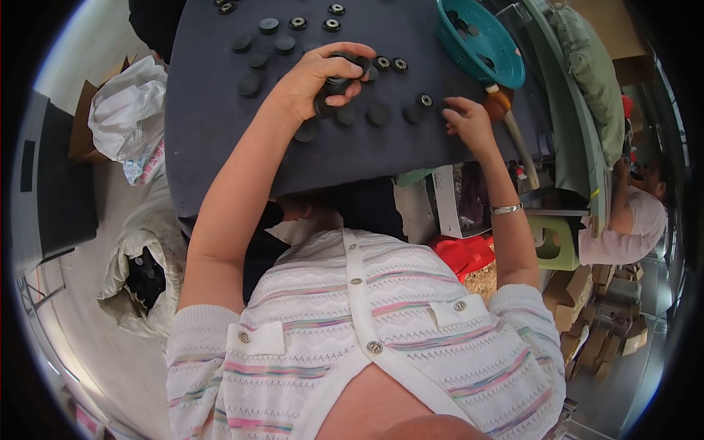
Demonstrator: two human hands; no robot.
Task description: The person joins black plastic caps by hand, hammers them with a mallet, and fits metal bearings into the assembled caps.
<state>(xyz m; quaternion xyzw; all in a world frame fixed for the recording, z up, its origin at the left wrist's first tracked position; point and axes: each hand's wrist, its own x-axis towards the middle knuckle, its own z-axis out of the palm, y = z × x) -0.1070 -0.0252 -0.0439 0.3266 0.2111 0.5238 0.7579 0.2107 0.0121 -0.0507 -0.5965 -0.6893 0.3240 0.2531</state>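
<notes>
My left hand (323, 77) is curled over a small stack of black round discs (336, 86) near the middle of the dark grey table (213, 132). My right hand (468, 121) rests at the table's right part, fingertips pinching a black disc (445, 112). Loose black discs (379, 115) lie between the two hands. Several more black discs (249, 84), some with silver centres (298, 23), are scattered toward the far edge.
A teal round tray (480, 44) sits at the far right of the table, a mallet with an orange head (500, 103) beside it. White sacks (128, 117) stand on the floor at left, one holding black parts (147, 275). Another person (634, 220) sits at right near cardboard boxes (587, 308).
</notes>
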